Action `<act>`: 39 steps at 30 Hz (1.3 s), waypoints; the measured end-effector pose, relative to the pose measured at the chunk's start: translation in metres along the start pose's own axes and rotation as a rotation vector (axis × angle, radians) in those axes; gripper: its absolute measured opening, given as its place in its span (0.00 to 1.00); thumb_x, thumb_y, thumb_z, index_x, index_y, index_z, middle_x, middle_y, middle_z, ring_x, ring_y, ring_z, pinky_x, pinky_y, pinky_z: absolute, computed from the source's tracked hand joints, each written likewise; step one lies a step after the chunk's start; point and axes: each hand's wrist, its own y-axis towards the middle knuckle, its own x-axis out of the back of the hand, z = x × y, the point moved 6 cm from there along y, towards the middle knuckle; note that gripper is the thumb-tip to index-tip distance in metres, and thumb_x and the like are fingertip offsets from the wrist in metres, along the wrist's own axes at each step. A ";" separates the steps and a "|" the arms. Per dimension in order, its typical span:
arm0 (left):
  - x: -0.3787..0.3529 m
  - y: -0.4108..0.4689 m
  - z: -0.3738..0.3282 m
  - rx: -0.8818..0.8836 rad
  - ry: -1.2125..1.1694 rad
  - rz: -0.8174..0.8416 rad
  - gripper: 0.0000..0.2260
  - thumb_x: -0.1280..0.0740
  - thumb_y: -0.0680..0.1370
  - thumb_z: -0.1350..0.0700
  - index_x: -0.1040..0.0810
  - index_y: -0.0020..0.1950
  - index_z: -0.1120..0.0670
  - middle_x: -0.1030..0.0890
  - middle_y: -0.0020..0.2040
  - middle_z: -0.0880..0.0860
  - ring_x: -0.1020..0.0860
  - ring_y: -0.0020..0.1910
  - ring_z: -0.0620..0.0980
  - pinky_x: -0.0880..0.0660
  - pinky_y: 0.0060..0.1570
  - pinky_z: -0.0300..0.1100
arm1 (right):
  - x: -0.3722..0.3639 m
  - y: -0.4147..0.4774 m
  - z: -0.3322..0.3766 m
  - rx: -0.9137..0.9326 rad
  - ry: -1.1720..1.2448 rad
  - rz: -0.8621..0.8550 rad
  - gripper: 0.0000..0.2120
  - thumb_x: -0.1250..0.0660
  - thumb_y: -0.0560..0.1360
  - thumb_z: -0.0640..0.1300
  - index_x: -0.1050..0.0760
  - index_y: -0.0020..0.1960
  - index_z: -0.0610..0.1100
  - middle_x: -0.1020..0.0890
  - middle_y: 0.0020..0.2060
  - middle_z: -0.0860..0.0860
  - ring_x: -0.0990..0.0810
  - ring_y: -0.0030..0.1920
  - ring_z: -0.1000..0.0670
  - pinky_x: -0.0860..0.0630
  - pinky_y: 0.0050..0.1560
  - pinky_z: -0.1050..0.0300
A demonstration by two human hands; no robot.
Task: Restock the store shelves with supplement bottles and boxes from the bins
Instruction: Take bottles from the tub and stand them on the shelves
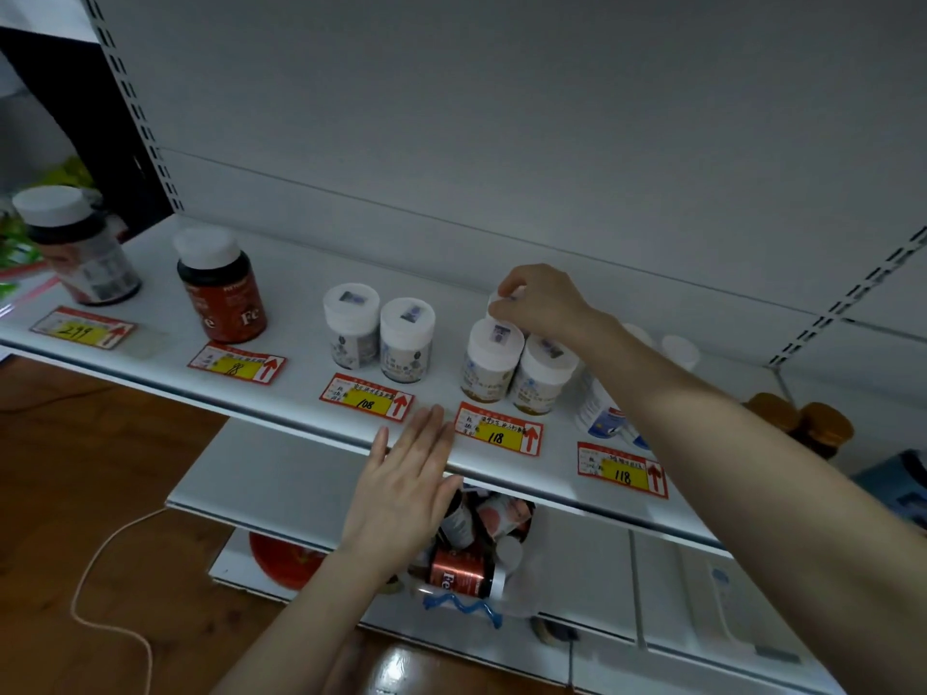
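Below the shelf (281, 393), bottle-filled bin (516, 589)

White shelf (281, 313) holds upright bottles: 2 dark brown with white caps at left, one (80, 245) at the edge, one (220, 288) marked "Fe". 2 white jars (378, 336) mid-shelf, 2 more (519, 366) right of them, a 3rd jar (499, 301) behind. Bin (471, 554) below holds jumbled bottles.

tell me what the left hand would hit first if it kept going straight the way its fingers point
Probably the front edge of the shelf, by the 108 price tag. The left hand is open, fingers aimed up and forward; depth is uncertain.
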 end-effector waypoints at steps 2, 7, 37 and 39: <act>0.001 0.000 0.000 -0.004 -0.001 -0.019 0.25 0.57 0.82 0.45 0.33 0.68 0.58 0.28 0.68 0.57 0.38 0.70 0.51 0.53 0.70 0.50 | -0.001 0.000 -0.003 -0.013 0.007 -0.009 0.15 0.35 0.74 0.46 0.25 0.59 0.41 0.23 0.58 0.45 0.25 0.57 0.46 0.31 0.51 0.58; 0.003 0.002 -0.001 -0.013 -0.015 -0.037 0.24 0.58 0.82 0.45 0.34 0.67 0.58 0.26 0.66 0.58 0.37 0.68 0.52 0.46 0.67 0.52 | -0.001 -0.003 -0.005 -0.016 0.040 -0.021 0.14 0.37 0.76 0.47 0.24 0.58 0.42 0.22 0.58 0.46 0.25 0.57 0.47 0.32 0.49 0.61; -0.082 -0.110 0.032 -0.262 -0.282 0.289 0.19 0.43 0.74 0.52 0.20 0.51 0.63 0.18 0.48 0.61 0.18 0.46 0.58 0.22 0.46 0.51 | -0.149 -0.230 -0.039 -0.180 0.163 -0.184 0.09 0.36 0.76 0.39 0.21 0.53 0.38 0.18 0.49 0.43 0.21 0.51 0.48 0.32 0.47 0.64; -0.109 -0.089 0.039 -0.183 -0.316 0.320 0.18 0.41 0.74 0.54 0.22 0.54 0.66 0.19 0.49 0.64 0.20 0.47 0.62 0.22 0.46 0.52 | -0.179 -0.233 -0.062 -0.219 0.141 -0.125 0.09 0.36 0.76 0.39 0.21 0.54 0.37 0.18 0.50 0.42 0.21 0.52 0.44 0.32 0.49 0.61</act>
